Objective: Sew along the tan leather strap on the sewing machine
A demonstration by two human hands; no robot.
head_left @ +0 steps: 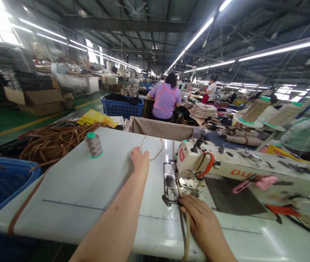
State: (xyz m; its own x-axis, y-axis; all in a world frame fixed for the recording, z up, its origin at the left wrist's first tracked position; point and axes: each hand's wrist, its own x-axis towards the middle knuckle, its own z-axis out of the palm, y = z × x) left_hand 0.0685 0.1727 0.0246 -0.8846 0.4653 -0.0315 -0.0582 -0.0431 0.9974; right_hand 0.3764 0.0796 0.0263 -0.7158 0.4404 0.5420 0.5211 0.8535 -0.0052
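Observation:
My left hand (140, 159) is stretched out over the white table, fingers curled in on a thin beige strap (162, 147) that loops beyond it. Close to the needle area of the white sewing machine (191, 160), my right hand (200, 216) keeps its fingers together on a beige strap (188, 233). That strap runs past the presser foot and hangs toward the table's front edge. Part of it is hidden under my right fingers. Whether both strap pieces are one length, I cannot tell.
A thread cone (93, 145) stands on the table (70, 178). Brown straps (59, 142) are heaped at left, behind a blue crate (32, 169). A brown strap (25, 207) drapes over the table's left end. Pink thread snips (255, 183) rest against the machine arm. A co-worker (165, 98) sits ahead.

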